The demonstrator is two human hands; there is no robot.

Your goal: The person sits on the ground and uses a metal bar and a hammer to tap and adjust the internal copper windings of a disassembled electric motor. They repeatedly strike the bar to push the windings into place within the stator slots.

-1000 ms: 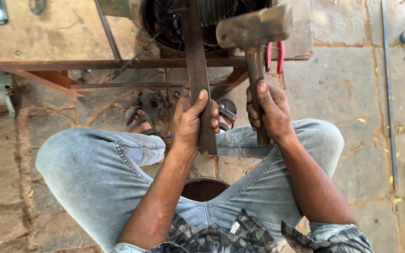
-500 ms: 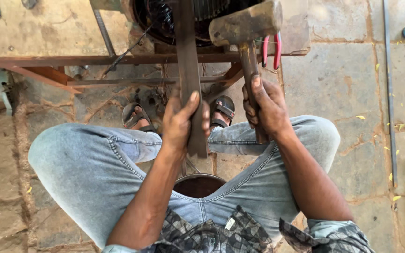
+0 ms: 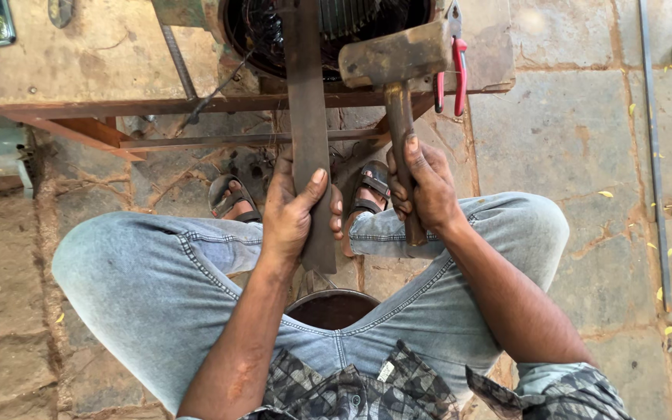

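While a seated position is kept on a dark round stool (image 3: pixel 332 307), a long flat metal bar (image 3: pixel 309 132) is gripped near its lower end by the left hand (image 3: pixel 293 214), thumb laid across its face and fingers wrapped behind, closed tight on it. Bar: dull grey-brown steel, straight-edged, uniform in width, surface matt and lightly rusted; stood nearly upright, its upper end lying against the dark round motor housing (image 3: pixel 328 31) above. Just right of the bar, a hammer (image 3: pixel 398 93) is held by the right hand (image 3: pixel 421 190), fingers clamped round the lower part of its worn wooden handle. Hammer head: heavy rectangular block, rust-brown with pitted faces, set level with the top of the bar. Red-handled pliers (image 3: pixel 453 70) are seen just right of the hammer head. Beneath the bar, two sandalled feet (image 3: pixel 235 198) are placed on stone paving, and knees in pale blue jeans (image 3: pixel 141 280) are spread to either side of it. A rusted angle-iron frame (image 3: pixel 118 109) runs to the left of the bar. A thin metal rod (image 3: pixel 653 155) lies well to the right of it.
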